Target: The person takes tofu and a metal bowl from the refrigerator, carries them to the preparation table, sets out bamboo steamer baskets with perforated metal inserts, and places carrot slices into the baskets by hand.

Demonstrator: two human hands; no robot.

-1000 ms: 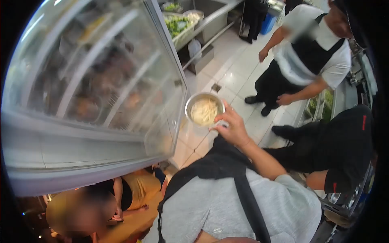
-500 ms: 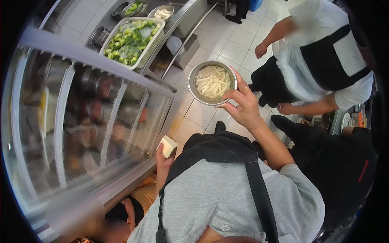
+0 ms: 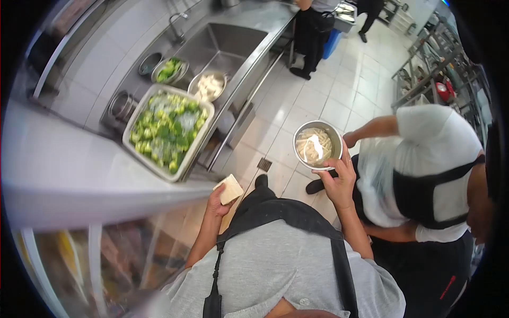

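Observation:
My right hand [image 3: 341, 184] grips the rim and side of a round metal bowl [image 3: 331, 132], thumb and fingers around its near right edge. Pale strips [image 3: 306, 147] of cut food lie in clear liquid inside it, with a bright glare on the surface. Low on the left, my left hand [image 3: 214, 205] is closed around a cream-coloured rectangular block [image 3: 229, 190]; its exact kind is unclear. The block is nearest the front corner of a white tub [image 3: 186, 170] filled with cut green vegetables [image 3: 161, 132].
A steel sink [image 3: 225, 45] with a faucet [image 3: 178, 29] is ahead left, with bowls of greens [image 3: 169, 70] and pale pieces [image 3: 208, 86] beside it. A glass-sided cabinet [image 3: 122, 254] stands at left. A co-worker [image 3: 424, 164] is close on my right. Racks [image 3: 440, 79] stand beyond.
My view has swung left, bringing the sink into sight. The bowl and block are still in my hands. The co-worker at right now appears lower and nearer the bowl.

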